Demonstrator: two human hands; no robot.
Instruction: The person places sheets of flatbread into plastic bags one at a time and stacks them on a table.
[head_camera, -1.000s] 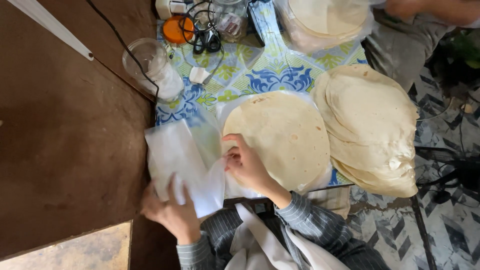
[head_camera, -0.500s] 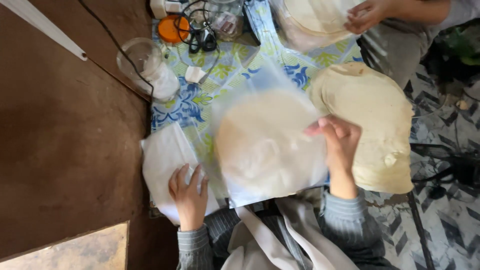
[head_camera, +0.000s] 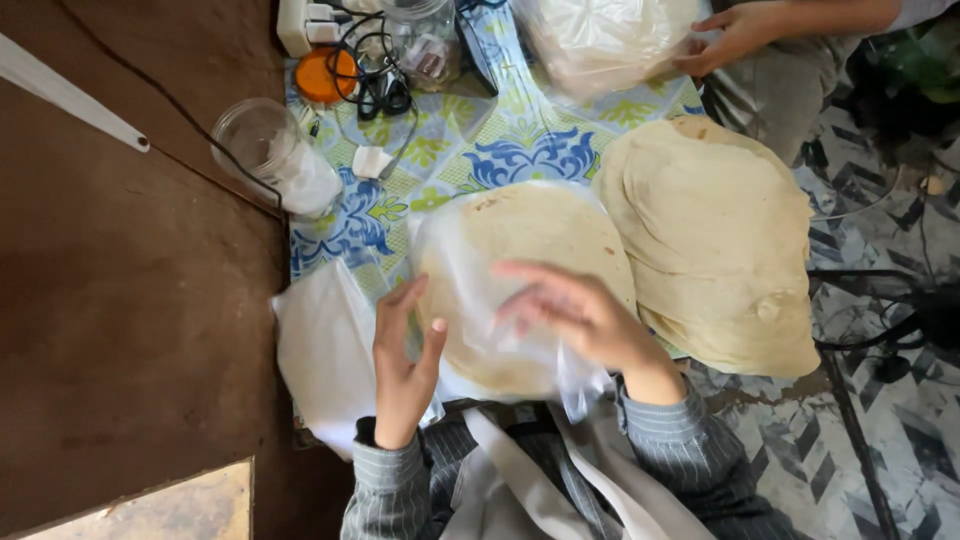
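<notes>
Both hands are on the clear plastic bag with the round flatbread inside. It lies flat at the near edge of the patterned table, its loose mouth trailing toward the person; the disc itself has no long axis. It's pale, lightly browned, hazy under the film. The left hand grips the bag's left side, thumb pressing the plastic. The right hand lies fingers spread on top, blurred. A stack of flatbreads sits just beside, at the right edge.
</notes>
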